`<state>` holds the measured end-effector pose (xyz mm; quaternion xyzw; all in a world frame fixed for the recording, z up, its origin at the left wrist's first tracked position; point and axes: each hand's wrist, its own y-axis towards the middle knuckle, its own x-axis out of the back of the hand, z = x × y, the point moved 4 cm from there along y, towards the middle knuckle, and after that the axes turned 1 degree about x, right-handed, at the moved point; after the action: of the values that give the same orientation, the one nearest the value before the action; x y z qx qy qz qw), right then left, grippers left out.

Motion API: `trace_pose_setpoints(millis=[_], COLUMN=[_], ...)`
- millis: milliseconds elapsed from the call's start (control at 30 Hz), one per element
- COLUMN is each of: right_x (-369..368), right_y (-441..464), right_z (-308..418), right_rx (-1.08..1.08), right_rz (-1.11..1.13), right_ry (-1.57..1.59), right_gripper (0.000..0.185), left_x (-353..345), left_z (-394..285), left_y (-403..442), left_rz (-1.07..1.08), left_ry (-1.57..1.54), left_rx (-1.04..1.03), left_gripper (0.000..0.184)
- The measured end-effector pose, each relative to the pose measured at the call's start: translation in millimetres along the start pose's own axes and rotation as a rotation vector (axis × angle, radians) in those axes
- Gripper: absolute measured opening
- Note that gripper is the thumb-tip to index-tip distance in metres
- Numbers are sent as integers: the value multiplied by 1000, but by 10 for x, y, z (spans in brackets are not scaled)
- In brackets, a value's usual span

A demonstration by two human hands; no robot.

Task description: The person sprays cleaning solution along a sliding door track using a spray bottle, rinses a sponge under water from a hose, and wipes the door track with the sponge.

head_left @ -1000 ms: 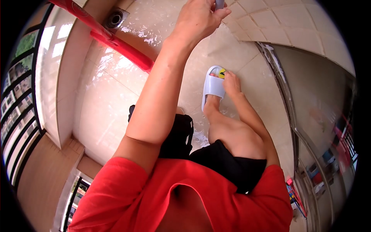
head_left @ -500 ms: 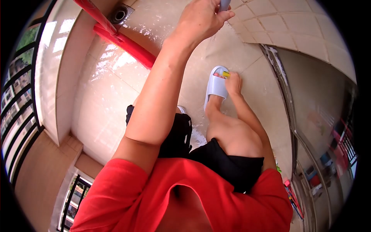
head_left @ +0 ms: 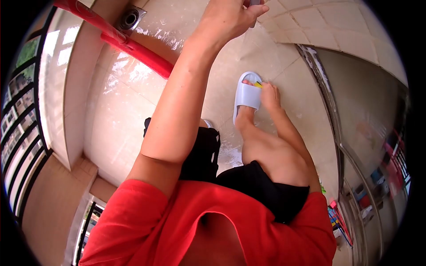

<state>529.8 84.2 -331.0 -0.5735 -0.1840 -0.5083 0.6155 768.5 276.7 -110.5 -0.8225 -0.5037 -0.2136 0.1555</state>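
Near the top edge, my left hand [head_left: 226, 20] is closed round a grey-blue object [head_left: 254, 3] that the frame mostly cuts off. A faint watery streak shows on the floor below it. My right hand [head_left: 270, 95] is low over the floor, closed on a small yellow object [head_left: 258, 84] whose kind I cannot make out. It is right beside the pale lavender slipper [head_left: 248, 95] on my right foot. The wet tiled floor [head_left: 222, 84] shines around my feet.
A red floor squeegee [head_left: 142, 57] lies across the upper left, near a floor drain [head_left: 131, 18]. Sliding door track [head_left: 326, 95] and glass run down the right. A black railing [head_left: 22, 113] stands at left; tiled wall [head_left: 328, 22] fills the upper right.
The view has shifted slightly. My left hand is a little higher in view with its object; my right hand has moved slightly down, still beside the slipper with the yellow object.
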Motion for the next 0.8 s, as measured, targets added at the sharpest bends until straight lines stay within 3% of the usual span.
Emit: trace_pose_setpoints(millis=[33,133,167,267,467,567,667,800], right_x=[-17,107,249,464,215,306,226,342], right_y=[46,84,66,247,732,615,618,648], right_z=[-31,-289,-267,-95,384,586,463,255], right_rx=[-34,-508,-555,-474,-250,-329,-283,-84], right_rz=[6,308,191,-12,232,368,396,-7], right_ry=[45,770,828,1030,1416,1565,1297,509], right_gripper=[26,25,28,31,25,26,27,25], left_x=[-4,-64,-105,-229,-423,-401,-301,-275], left_z=[4,-9,-16,-72,-274,-252,-246,-149], left_y=[-3,5,12,-9,55,26,-7,57], left_rz=[2,16,26,50,110,72,25,11], left_ry=[-7,-42,-67,-82,-108,-119,-64,-68], left_rx=[2,-1,7,-18,-58,-85,-85,-103], left_gripper=[30,31,31,30,29,29,29,29])
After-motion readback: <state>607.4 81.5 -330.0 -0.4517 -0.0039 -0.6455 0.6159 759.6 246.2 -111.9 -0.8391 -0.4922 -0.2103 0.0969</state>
